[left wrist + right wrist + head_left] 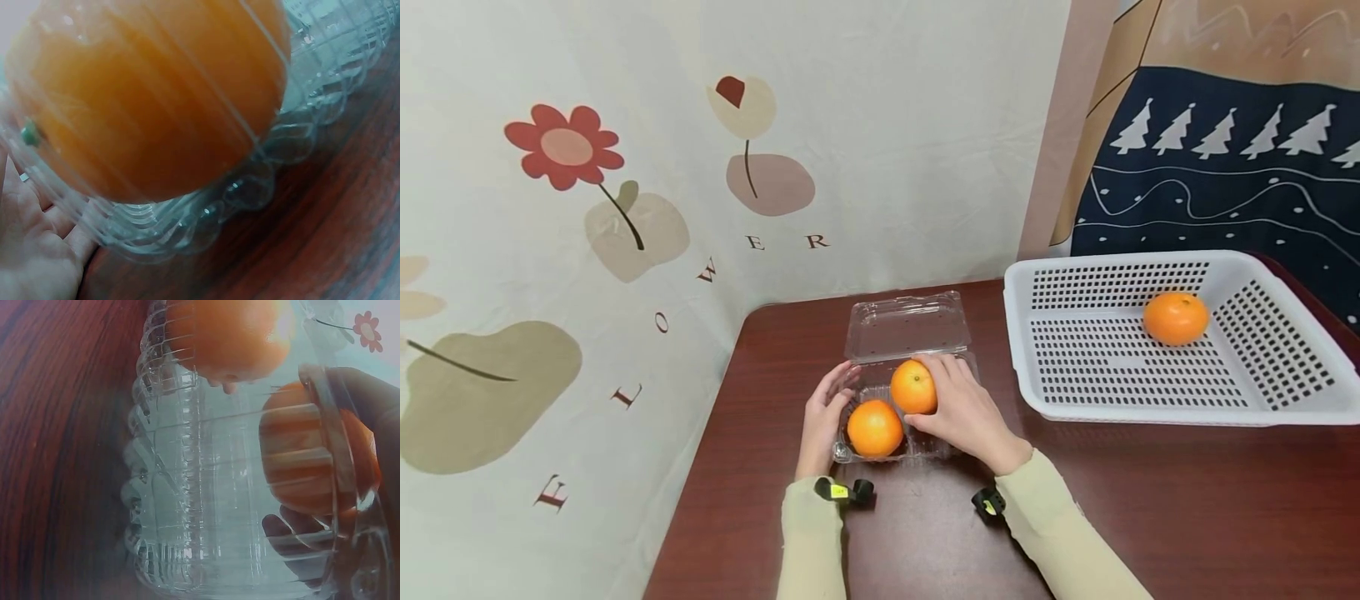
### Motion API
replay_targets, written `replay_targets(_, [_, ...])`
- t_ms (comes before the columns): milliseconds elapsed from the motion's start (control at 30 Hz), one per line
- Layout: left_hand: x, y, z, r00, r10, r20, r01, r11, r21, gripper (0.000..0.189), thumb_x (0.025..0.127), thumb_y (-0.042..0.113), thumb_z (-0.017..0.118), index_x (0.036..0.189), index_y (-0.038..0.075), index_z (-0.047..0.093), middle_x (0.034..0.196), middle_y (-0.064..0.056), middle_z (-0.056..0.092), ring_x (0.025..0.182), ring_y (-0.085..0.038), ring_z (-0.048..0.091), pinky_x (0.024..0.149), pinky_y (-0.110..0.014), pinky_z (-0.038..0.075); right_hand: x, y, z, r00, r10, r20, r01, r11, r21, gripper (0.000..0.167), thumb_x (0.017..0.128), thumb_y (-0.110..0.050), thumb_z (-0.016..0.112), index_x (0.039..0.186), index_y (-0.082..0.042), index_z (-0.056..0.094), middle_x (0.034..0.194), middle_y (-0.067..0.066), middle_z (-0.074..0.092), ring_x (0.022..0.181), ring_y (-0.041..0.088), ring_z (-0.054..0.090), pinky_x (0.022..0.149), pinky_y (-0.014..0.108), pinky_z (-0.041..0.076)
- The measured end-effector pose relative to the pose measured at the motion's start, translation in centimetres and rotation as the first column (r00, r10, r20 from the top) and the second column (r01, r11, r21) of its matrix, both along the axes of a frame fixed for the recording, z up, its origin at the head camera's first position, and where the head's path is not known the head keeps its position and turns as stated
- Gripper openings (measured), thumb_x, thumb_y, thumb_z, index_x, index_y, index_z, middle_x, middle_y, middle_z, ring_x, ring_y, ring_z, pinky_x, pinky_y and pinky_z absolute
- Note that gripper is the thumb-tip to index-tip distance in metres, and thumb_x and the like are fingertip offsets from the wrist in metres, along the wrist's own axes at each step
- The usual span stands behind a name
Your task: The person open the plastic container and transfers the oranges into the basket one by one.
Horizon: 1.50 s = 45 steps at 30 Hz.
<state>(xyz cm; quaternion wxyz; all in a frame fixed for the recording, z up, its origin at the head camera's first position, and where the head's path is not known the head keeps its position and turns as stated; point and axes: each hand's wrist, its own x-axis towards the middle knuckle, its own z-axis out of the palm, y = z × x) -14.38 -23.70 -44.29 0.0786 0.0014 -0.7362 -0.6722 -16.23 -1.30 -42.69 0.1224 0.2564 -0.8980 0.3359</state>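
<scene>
A clear plastic clamshell box (pixel 936 447) lies on the table with its lid (pixel 908 327) folded back away from me. One orange (pixel 875 428) sits in its near left part, seen through the clear wall in the left wrist view. My right hand (pixel 964 408) grips a second orange (pixel 913 387) between thumb and fingers, over the far part of the box. My left hand (pixel 826 417) rests along the box's left side with its fingers loosely extended; in the left wrist view its palm (pixel 37 262) lies beside the clear wall.
A white perforated basket (pixel 1120 412) stands to the right with one orange (pixel 1176 318) inside. The dark red-brown table (pixel 925 542) meets a flower-print cloth (pixel 887 150) at the back and left. A dark tree-pattern cloth (pixel 1217 196) hangs behind the basket.
</scene>
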Motion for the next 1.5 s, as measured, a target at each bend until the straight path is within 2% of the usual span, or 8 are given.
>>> replay_targets(333, [-0.1, 0.1, 0.0, 1.0, -0.013, -0.005, 0.013, 1.0, -0.008, 0.041, 0.091, -0.001, 0.041, 0.131, 0.008, 0.044, 0.126, -0.01, 0.051, 0.118, -0.024, 0.045, 0.092, -0.026, 0.039, 0.1, 0.1, 0.6, 0.996, -0.015, 0.092, 0.022, 0.996, -0.085, 0.077, 0.063, -0.056, 0.07, 0.128, -0.027, 0.039, 0.111, -0.001, 0.043, 0.087, 0.015, 0.049, 0.068, 0.035, 0.045])
replay_targets(533, [0.0, 0.0, 0.0, 1.0, -0.011, -0.001, 0.011, 1.0, -0.006, 0.041, 0.091, 0.0, 0.041, 0.131, 0.009, 0.044, 0.126, -0.01, 0.051, 0.117, -0.024, 0.045, 0.093, -0.027, 0.039, 0.3, 0.2, 0.9, 0.993, -0.03, 0.11, 0.042, 0.994, -0.105, 0.079, 0.063, -0.058, 0.069, 0.129, -0.027, 0.038, 0.111, -0.002, 0.043, 0.083, 0.013, 0.05, 0.066, 0.033, 0.045])
replay_targets(733, [-0.1, 0.1, 0.0, 1.0, -0.009, 0.0, 0.009, 1.0, 0.006, 0.041, 0.091, -0.001, 0.041, 0.13, 0.009, 0.044, 0.126, -0.012, 0.05, 0.117, -0.025, 0.045, 0.092, -0.025, 0.039, 0.3, 0.4, 1.3, 0.994, -0.034, 0.107, 0.045, 0.994, -0.097, 0.08, 0.064, -0.062, 0.065, 0.13, -0.026, 0.037, 0.111, -0.003, 0.043, 0.081, 0.012, 0.05, 0.064, 0.031, 0.045])
replay_targets(933, [-0.1, 0.1, 0.0, 1.0, -0.013, 0.002, 0.013, 1.0, 0.006, 0.041, 0.091, -0.002, 0.04, 0.13, 0.008, 0.044, 0.126, -0.012, 0.05, 0.118, -0.026, 0.045, 0.093, -0.028, 0.039, 0.3, 0.6, 1.6, 0.993, -0.035, 0.109, 0.045, 0.995, -0.087, 0.079, 0.064, -0.057, 0.069, 0.13, -0.027, 0.037, 0.111, -0.003, 0.043, 0.078, 0.013, 0.05, 0.061, 0.031, 0.044])
replay_targets(1200, [-0.2, 0.1, 0.0, 1.0, -0.013, -0.002, 0.013, 1.0, 0.001, 0.04, 0.091, -0.001, 0.041, 0.13, 0.008, 0.045, 0.126, -0.012, 0.05, 0.117, -0.025, 0.045, 0.094, -0.03, 0.038, 0.5, 1.0, 2.5, 0.997, -0.033, 0.075, 0.037, 0.998, -0.054, 0.083, 0.064, -0.071, 0.056, 0.132, -0.029, 0.034, 0.112, -0.005, 0.042, 0.077, 0.01, 0.049, 0.061, 0.028, 0.044])
replay_targets(1500, [-0.1, 0.0, 0.0, 1.0, -0.016, -0.007, 0.016, 1.0, 0.014, 0.041, 0.091, 0.0, 0.042, 0.132, 0.007, 0.042, 0.127, -0.012, 0.05, 0.118, -0.026, 0.044, 0.096, -0.032, 0.037, 0.8, 1.3, 3.3, 0.999, -0.016, 0.043, 0.019, 0.998, -0.066, 0.082, 0.064, -0.061, 0.066, 0.132, -0.027, 0.035, 0.114, -0.004, 0.042, 0.079, 0.009, 0.05, 0.062, 0.026, 0.045])
